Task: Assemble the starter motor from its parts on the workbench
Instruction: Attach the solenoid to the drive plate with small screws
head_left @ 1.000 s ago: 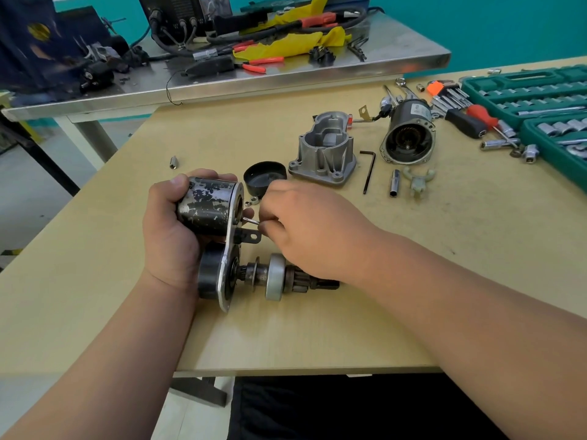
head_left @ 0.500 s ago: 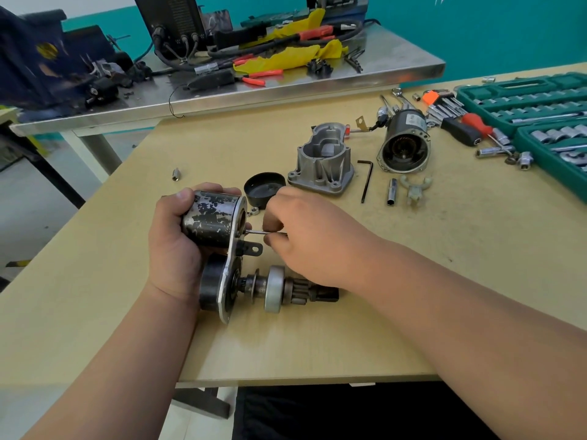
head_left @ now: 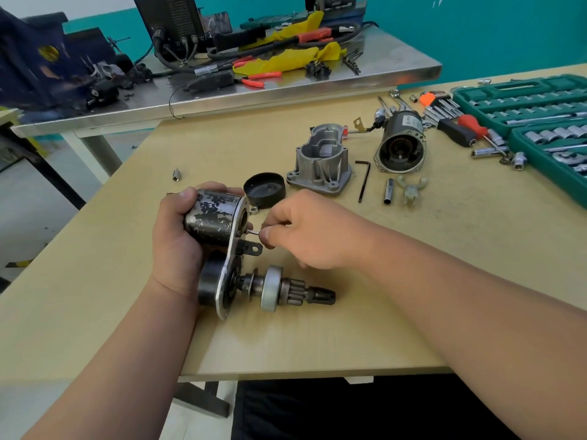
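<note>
We grip the worn black solenoid with our left hand, fingers curled over its top and thumb at its far end; the solenoid is fixed to a grey plate whose lower edge rests on the workbench near its front edge; from the lower part of that plate the drive shaft with its pinion gear sticks out to the right, just above the wood. Our right hand is closed in a pinch on a thin metal pin, thumb and forefinger together on its end; the pin's other end meets the open face of the solenoid; we cannot tell how deep it sits.

Behind the hands a black cap lies open side up, just beside the solenoid; further back stands the aluminium nose housing, then a black hex key, a small socket and a pale plastic fork; the motor body lies on its side with its open end towards us. A green socket case lies open at the right; a steel table with cables and pliers stands beyond the bench.
</note>
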Motion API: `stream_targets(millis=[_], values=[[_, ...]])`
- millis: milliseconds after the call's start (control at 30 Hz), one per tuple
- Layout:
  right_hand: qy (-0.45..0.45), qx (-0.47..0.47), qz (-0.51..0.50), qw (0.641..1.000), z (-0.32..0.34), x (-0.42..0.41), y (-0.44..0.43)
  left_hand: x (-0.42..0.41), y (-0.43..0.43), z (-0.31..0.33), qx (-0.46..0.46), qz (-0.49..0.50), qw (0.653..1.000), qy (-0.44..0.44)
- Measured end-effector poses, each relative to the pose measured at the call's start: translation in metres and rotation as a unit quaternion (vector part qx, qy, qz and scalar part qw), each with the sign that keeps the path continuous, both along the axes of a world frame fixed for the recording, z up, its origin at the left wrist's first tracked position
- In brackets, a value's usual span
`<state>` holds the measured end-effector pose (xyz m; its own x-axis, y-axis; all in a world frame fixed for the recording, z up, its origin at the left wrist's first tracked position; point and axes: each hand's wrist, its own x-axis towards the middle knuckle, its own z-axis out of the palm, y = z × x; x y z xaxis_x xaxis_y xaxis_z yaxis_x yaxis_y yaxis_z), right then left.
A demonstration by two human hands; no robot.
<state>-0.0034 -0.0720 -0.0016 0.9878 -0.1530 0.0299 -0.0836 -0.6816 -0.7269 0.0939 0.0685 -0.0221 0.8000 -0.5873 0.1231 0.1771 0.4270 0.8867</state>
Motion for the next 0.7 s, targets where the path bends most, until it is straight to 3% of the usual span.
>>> stream_targets(millis=[233, 433, 567, 667, 700], values=[[0.021, -0.029, 0.011, 0.999, 0.007, -0.007, -0.024, -0.010, -0.014, 0.009, 0.083, 0.070, 0.994, -0.008], [-0.077, -0.004, -0.078, 0.994, 0.030, -0.029, -0.062, -0.022, -0.048, 0.017, -0.004, 0.099, 0.994, -0.051], [-0.097, -0.020, -0.073, 0.992, 0.022, -0.043, -0.072, -0.031, -0.030, 0.027, 0.076, 0.073, 0.976, -0.189], [-0.081, -0.189, -0.083, 0.975, 0.012, -0.050, -0.082, -0.045, -0.004, 0.049, 0.165, 0.057, 0.915, -0.365], [-0.071, -0.230, -0.085, 0.967, 0.009, -0.052, -0.084, -0.051, 0.004, 0.058, 0.200, 0.052, 0.878, -0.432]])
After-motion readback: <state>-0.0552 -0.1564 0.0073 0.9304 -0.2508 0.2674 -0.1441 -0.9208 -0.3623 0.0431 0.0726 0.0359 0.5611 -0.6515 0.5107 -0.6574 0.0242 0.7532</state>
